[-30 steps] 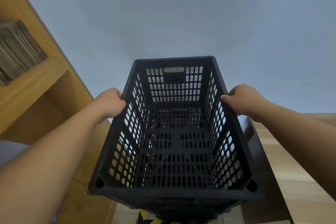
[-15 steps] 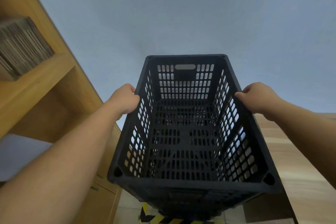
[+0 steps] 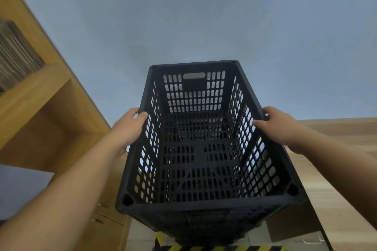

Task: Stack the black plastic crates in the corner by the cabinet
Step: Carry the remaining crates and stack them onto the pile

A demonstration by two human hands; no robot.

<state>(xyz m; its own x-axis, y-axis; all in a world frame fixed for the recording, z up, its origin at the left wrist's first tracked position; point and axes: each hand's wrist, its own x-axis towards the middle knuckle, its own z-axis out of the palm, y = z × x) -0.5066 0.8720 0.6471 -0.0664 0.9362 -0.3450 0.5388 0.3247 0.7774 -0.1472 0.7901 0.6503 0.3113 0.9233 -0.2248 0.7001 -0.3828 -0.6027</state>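
In the head view we held the black crate [image 3: 201, 149] at the centre of the frame, our left hand [image 3: 130, 128] at nine o'clock clamped on its left rim with the thumb hooked inside, and our right hand [image 3: 275, 124] at three o'clock curled over the right rim, its thumb likewise inside the wall. The crate sat open-side up, apparently on other dark crates, whose ribs showed just below its near rim at six o'clock. The wooden cabinet [image 3: 47, 112] rose at nine o'clock, a paler wood unit [image 3: 334, 169] at three, striped floor tape [image 3: 214, 247] at six. We judged this the seating step; next we needed to press it level, then let go. Compared with the frame a second earlier, the crate lay further right and its far wall looked further off, and our thumbs had come over onto the inner walls.
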